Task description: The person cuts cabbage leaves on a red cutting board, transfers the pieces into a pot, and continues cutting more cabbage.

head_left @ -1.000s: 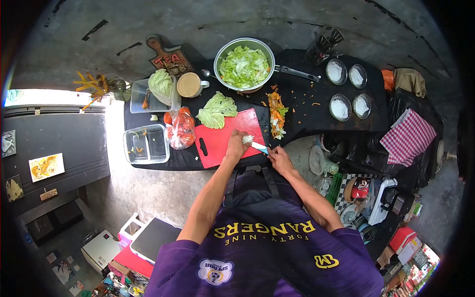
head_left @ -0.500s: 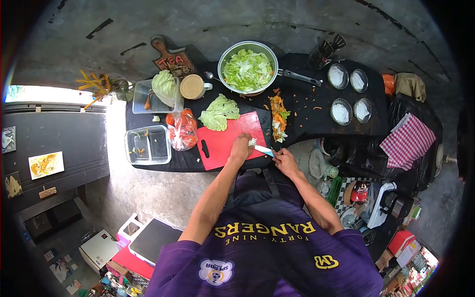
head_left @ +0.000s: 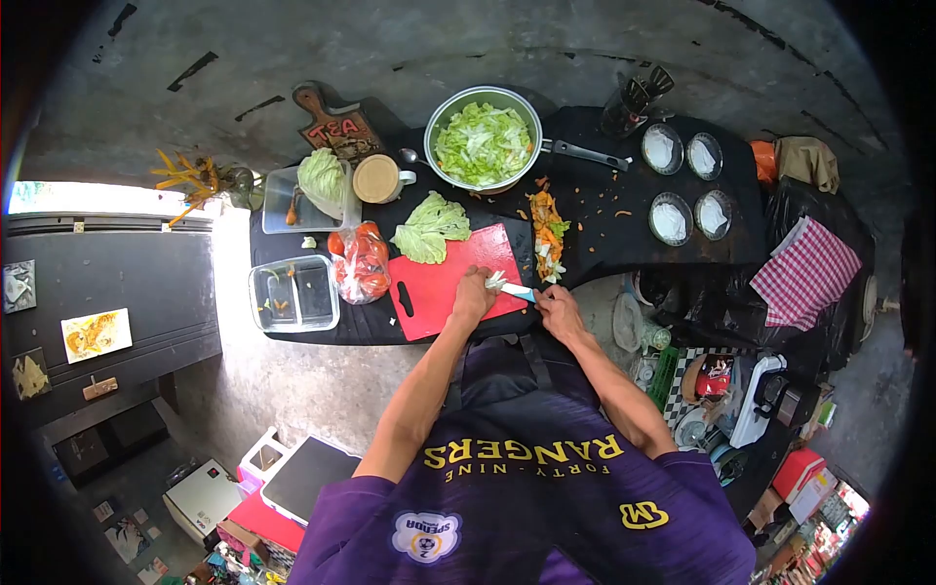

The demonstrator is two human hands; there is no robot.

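My left hand (head_left: 472, 294) presses a small pale piece of cabbage (head_left: 492, 281) onto the red cutting board (head_left: 439, 279) near its right end. My right hand (head_left: 558, 310) grips a knife (head_left: 517, 291) with a light blade, its tip against the cabbage piece. A loose cabbage leaf (head_left: 429, 226) lies at the board's far edge. Beyond it stands a metal pan (head_left: 485, 138) full of chopped cabbage.
On the black table (head_left: 614, 239): a pile of vegetable scraps (head_left: 546, 232), a bag of tomatoes (head_left: 359, 257), two clear containers (head_left: 292, 294), one holding half a cabbage (head_left: 322, 177), a lidded mug (head_left: 378, 179), several small bowls (head_left: 669, 216) of white powder. A checkered cloth (head_left: 801, 271) lies right.
Both hands stay at the board's right end with only small shifts of the knife against the cabbage piece. The view itself has drifted slightly.
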